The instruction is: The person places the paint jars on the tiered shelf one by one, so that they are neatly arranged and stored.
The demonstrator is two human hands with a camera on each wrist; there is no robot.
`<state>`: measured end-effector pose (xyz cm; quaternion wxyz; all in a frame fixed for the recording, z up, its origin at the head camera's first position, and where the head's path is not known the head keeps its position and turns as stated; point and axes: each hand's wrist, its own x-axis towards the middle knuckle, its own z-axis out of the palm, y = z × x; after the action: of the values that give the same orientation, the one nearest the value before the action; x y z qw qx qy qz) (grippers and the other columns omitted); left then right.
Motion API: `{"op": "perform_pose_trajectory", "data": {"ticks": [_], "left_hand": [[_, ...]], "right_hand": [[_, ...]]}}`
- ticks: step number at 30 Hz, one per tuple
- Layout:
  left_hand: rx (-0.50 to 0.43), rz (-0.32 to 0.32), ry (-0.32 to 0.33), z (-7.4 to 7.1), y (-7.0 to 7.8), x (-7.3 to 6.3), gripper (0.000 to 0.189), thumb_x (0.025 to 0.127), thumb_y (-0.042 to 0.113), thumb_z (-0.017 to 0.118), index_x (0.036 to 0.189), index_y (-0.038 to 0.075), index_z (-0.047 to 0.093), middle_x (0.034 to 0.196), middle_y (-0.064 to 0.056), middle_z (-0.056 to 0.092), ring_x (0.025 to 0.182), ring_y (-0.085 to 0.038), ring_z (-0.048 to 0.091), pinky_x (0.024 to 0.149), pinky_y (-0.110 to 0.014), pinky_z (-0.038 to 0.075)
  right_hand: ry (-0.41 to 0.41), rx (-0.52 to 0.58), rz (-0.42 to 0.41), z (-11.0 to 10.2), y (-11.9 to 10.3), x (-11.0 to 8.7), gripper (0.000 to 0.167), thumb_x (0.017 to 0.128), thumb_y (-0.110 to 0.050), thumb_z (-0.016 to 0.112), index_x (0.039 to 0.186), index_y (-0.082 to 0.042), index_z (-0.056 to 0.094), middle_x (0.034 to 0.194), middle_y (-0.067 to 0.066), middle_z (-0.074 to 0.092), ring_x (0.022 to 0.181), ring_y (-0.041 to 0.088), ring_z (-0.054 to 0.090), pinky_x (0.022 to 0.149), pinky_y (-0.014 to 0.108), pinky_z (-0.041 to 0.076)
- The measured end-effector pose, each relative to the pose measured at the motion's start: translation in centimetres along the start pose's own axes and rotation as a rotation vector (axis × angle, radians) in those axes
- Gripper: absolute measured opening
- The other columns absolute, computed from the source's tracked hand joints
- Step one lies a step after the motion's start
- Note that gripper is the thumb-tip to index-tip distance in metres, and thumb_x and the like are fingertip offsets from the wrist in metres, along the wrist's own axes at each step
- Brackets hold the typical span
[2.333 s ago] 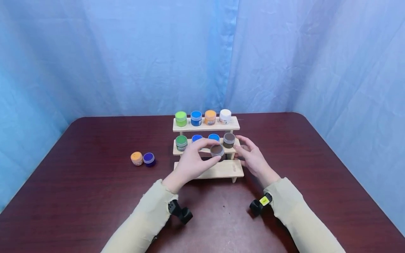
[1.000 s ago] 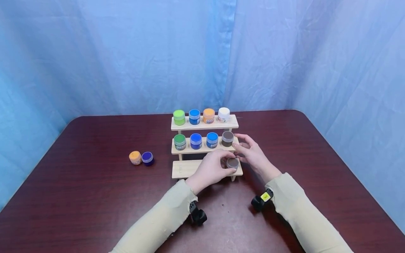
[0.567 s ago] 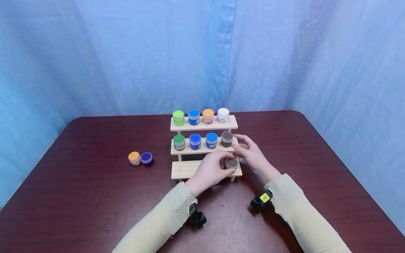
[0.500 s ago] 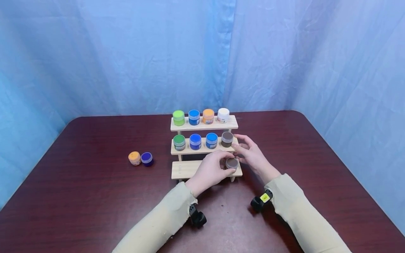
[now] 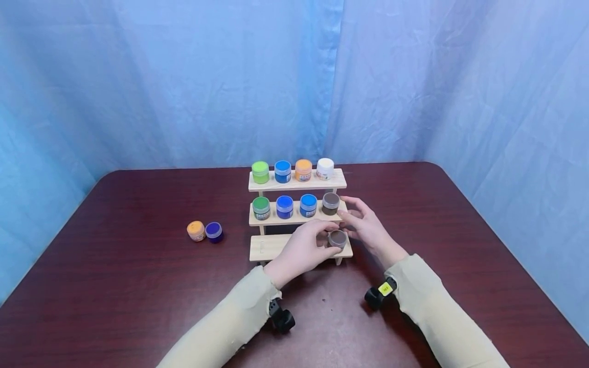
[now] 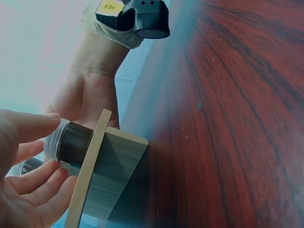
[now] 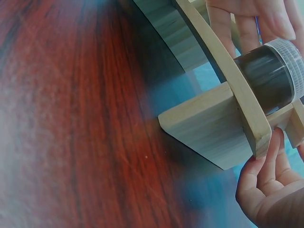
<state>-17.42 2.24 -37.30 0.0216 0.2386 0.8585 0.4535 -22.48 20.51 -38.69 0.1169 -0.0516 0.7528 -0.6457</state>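
A three-tier wooden stand (image 5: 271,247) holds small paint jars in the head view. On the right end of its bottom tier a dark brown paint jar (image 5: 337,238) stands upright. My left hand (image 5: 303,250) pinches this jar, thumb in front and fingers behind; the left wrist view shows the thumb (image 6: 40,124) right at its clear lid. My right hand (image 5: 368,230) grips the stand's right end beside the middle tier, close to another brown jar (image 5: 331,203). In the right wrist view its bent fingers (image 7: 263,175) touch the end of the bottom shelf.
Green (image 5: 261,208), blue (image 5: 285,207) and lighter blue jars (image 5: 308,205) share the middle tier. Several jars line the top tier (image 5: 294,187). An orange jar (image 5: 196,231) and a purple-blue jar (image 5: 214,232) stand left on the dark red table (image 5: 138,286). Blue curtains (image 5: 184,82) surround it.
My left hand has carried the brown jar right and down onto the bottom tier, and its wrist has since shifted slightly left. My right hand has stayed at the stand's right end.
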Motion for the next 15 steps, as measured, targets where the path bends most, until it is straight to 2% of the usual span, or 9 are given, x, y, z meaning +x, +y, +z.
{"op": "perform_pose_trajectory", "data": {"ticks": [5, 15], "left_hand": [[-0.017, 0.016, 0.024, -0.5, -0.3, -0.5, 0.04, 0.083, 0.015, 0.073, 0.121, 0.007, 0.061, 0.115, -0.006, 0.063, 0.103, -0.019, 0.063, 0.09, -0.028, 0.053], [-0.033, 0.051, 0.065, -1.9, -0.4, -1.8, 0.036, 0.084, 0.012, 0.071, 0.118, 0.004, 0.062, 0.113, -0.012, 0.063, 0.101, -0.022, 0.062, 0.085, -0.03, 0.055]], "right_hand": [[0.007, -0.003, 0.009, 0.0, -0.1, 0.0, 0.053, 0.097, -0.023, 0.053, 0.144, -0.011, 0.033, 0.098, -0.002, 0.06, 0.084, 0.008, 0.06, 0.079, 0.027, 0.051], [0.026, 0.0, 0.016, 0.1, -0.1, 0.1, 0.05, 0.097, -0.021, 0.052, 0.144, -0.012, 0.034, 0.094, -0.005, 0.059, 0.079, 0.008, 0.059, 0.071, 0.022, 0.051]]}}
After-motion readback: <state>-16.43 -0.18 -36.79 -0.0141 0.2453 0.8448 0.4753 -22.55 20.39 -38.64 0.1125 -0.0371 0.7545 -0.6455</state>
